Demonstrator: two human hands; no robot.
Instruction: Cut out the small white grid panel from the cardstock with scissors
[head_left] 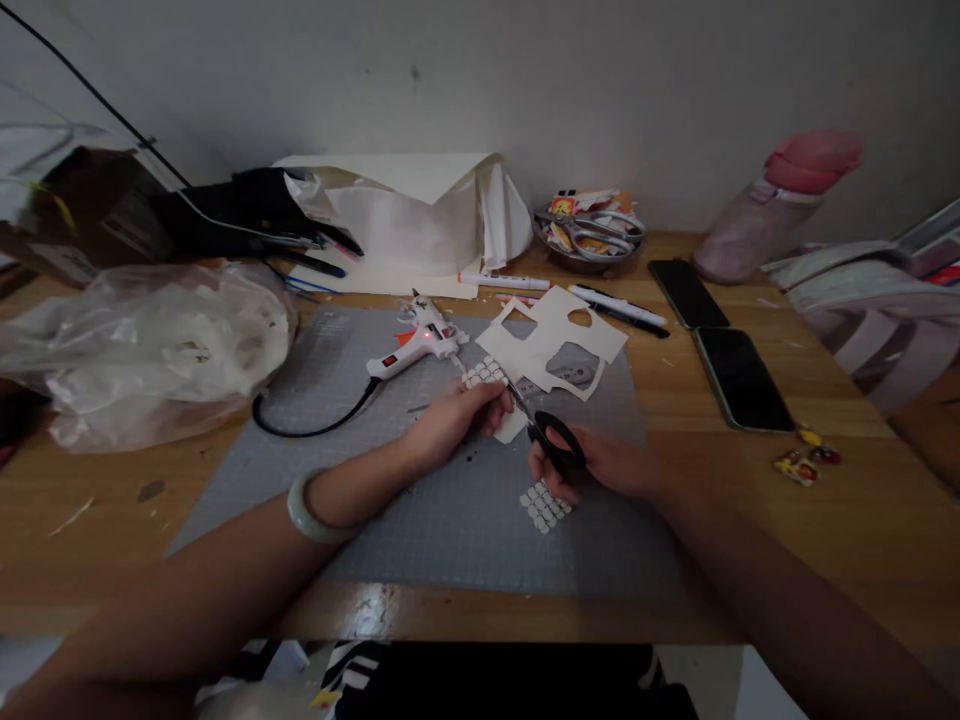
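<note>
While pinched in left hand (457, 420) fingers, white sheet (491, 385) angled toward scissors (544, 430). Right hand (592, 465) closed through black handles, blades pointing up-left into sheet edge.

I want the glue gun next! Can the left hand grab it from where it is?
Probably yes. The glue gun lies just beyond the left hand on the grey mat, nothing between, but that hand holds a paper piece.

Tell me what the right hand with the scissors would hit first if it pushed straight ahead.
Probably the small sheet pinched by the left hand; beyond it lies the glue gun. The right hand points up-left; depth unclear.
</note>
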